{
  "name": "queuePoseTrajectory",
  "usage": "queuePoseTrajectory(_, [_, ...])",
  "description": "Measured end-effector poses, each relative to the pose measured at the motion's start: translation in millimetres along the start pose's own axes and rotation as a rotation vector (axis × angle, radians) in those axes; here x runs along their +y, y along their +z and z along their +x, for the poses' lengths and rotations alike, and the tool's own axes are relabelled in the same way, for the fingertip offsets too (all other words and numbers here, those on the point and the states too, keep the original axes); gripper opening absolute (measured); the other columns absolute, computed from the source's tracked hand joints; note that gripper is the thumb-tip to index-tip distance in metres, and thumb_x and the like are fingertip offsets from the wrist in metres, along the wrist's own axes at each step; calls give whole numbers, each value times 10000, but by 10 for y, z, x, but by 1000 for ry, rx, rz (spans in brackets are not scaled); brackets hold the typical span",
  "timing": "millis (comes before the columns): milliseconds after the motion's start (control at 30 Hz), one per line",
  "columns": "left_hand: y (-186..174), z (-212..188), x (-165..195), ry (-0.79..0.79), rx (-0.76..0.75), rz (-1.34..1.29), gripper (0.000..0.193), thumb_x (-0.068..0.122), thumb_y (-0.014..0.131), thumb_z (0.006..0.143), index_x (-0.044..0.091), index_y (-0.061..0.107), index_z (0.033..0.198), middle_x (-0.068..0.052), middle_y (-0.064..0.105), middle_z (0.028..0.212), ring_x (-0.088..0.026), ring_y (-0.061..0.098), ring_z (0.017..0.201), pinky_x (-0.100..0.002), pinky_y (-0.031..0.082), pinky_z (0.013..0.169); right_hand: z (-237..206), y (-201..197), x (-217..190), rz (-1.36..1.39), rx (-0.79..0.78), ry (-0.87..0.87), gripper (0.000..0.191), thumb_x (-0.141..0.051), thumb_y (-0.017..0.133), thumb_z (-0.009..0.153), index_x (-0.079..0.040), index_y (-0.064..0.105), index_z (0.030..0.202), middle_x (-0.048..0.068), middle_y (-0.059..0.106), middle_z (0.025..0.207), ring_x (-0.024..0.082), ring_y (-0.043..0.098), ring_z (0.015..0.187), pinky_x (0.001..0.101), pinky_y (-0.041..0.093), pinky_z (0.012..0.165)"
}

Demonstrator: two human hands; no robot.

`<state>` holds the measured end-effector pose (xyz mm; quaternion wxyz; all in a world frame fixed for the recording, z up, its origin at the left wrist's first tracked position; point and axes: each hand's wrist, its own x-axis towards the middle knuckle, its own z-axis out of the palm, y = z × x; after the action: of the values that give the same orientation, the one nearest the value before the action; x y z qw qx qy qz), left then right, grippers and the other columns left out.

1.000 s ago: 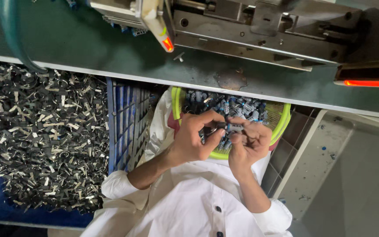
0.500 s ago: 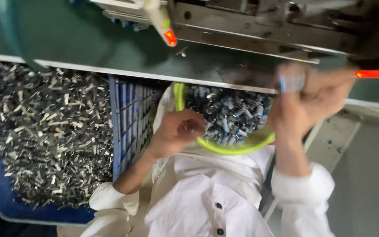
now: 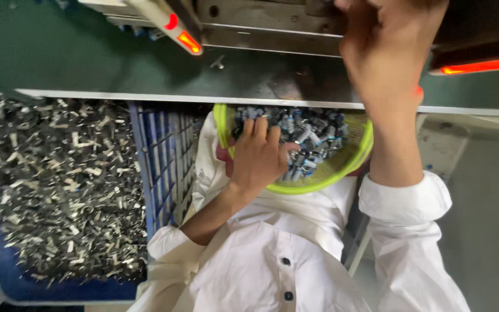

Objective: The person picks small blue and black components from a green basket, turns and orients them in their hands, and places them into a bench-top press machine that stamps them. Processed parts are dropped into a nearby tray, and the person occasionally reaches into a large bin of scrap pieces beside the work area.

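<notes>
Left hand [image 3: 259, 157] in green basket [image 3: 224, 124]; right hand [image 3: 383, 55] at machine [image 3: 272, 23].

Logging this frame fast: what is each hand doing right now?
Left hand: curled in the green basket on small parts.
Right hand: raised at the machine; grip cannot be told.

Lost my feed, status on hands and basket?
Left hand in green basket, on small parts. Right hand up at machine; grip unclear. Nothing blocking.

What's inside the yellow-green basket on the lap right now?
The yellow-green basket holds a heap of small dark and bluish parts. The left hand rests in the pile and covers the parts below it. The bench edge hides the far rim.
</notes>
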<state>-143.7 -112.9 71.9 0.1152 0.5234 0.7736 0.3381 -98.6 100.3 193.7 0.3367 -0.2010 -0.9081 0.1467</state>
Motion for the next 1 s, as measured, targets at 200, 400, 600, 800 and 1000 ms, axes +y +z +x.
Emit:
queuePoseTrajectory(200, [-316, 44, -77, -113, -10, -420, 170, 54, 760, 705, 34, 608, 777, -122, 603, 874, -329, 602, 910, -433, 487, 783, -832, -146, -395, 306, -126, -23, 338, 125, 761, 759, -19, 698, 1058, 146, 721, 1069, 347, 708, 1039, 399, 574, 919])
queuePoseTrajectory(400, [-536, 6, -10, 2, -42, -649, 203, 18, 726, 722, 11, 593, 875, -122, 631, 860, -298, 636, 836, -372, 499, 753, -1683, 183, -469, 784, -127, 518, 120, 92, 700, 937, 37, 686, 1043, 177, 744, 1070, 222, 738, 964, 279, 608, 789])
queuePoseTrajectory(600, [-502, -23, 168, 17, 70, -779, 195, -5, 720, 843, 14, 627, 1013, -115, 681, 914, -257, 703, 777, -329, 540, 708, -2042, 229, -497, 1007, 139, 767, 265, -12, 764, 984, 4, 539, 1123, 202, 729, 1092, 91, 636, 807, 180, 521, 741])
queuePoseTrajectory(800, [-438, -45, 81, 394, 281, -542, 295, -86, 691, 772, 9, 638, 1046, -123, 638, 953, -307, 659, 810, -405, 550, 744, -1986, 210, -645, 1135, 175, 628, 315, -196, 732, 999, -32, 493, 1121, 201, 737, 1106, 173, 706, 944, 259, 571, 849])
queuePoseTrajectory(1000, [-814, -137, 116, 643, 318, -223, 310, -60, 769, 790, -24, 651, 1073, -137, 617, 994, -294, 620, 813, -420, 561, 734, -2039, 363, -567, 1534, 126, 1028, 301, 15, 765, 947, -93, 495, 1023, 154, 667, 923, 229, 644, 816, 338, 547, 717])
